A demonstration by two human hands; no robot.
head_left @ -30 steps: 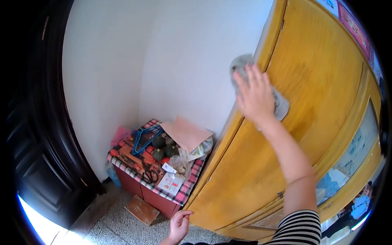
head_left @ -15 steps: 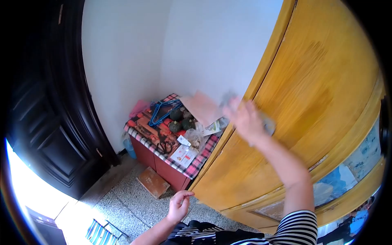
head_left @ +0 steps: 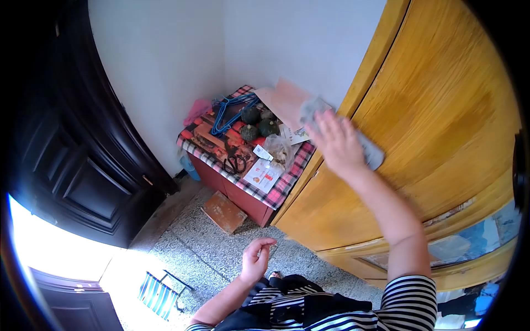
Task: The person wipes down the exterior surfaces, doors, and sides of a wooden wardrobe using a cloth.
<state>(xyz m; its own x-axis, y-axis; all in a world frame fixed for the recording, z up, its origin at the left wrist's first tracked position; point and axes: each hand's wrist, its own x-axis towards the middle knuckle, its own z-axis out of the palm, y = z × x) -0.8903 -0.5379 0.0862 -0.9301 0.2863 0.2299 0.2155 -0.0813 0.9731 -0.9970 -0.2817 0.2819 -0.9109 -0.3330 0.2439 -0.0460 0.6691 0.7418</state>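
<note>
My right hand (head_left: 339,144) presses a grey cloth (head_left: 371,153) flat against the edge and front of a yellow wooden cabinet (head_left: 430,105). Part of the cloth shows beyond the fingertips, over the cabinet's left edge. Darker streaks mark the wood to the right of the cloth. My left hand (head_left: 257,259) hangs in front of my body above the speckled floor, its fingers curled together with nothing visible in them.
Left of the cabinet, a low red cupboard (head_left: 234,185) carries green squashes (head_left: 249,132), blue hangers (head_left: 223,118), a plastic bag and papers. A brick-coloured board (head_left: 223,212), a striped folding stool (head_left: 159,295) and a dark door (head_left: 99,182) are also in view.
The view has tilted down, showing more floor and the stool. My right hand has moved the cloth down along the cabinet's edge. My left hand stays curled.
</note>
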